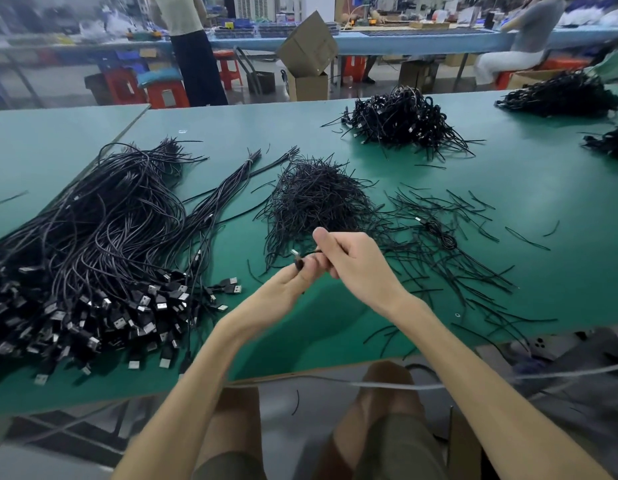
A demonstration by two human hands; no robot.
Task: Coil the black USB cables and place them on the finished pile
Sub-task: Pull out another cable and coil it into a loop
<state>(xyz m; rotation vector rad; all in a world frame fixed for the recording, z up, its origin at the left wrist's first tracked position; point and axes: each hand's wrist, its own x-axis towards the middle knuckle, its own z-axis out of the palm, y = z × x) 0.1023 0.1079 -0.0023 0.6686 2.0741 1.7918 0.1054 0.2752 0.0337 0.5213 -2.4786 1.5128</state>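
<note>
Table mat: smooth, matte green sheet, flat.
Held cable: thin round black sheath with a small metal-tipped plug at its left end. Sits above the near centre of the mat, between both hands. Visible stretch runs left to right, plug pointing left and slightly far. Remainder hidden inside the hands.
Left hand: fingers curled, tips pinching the plug end.
Right hand: fingers clenched round the cable just right of the plug, thumb raised.
Uncoiled stock: long glossy black cables, near left, with flat rectangular silver-shelled plugs toward the near edge.
Tie heap: short stiff black strands in a bristly mound, centre.
Finished pile: tangled black mound, far right of centre.
</note>
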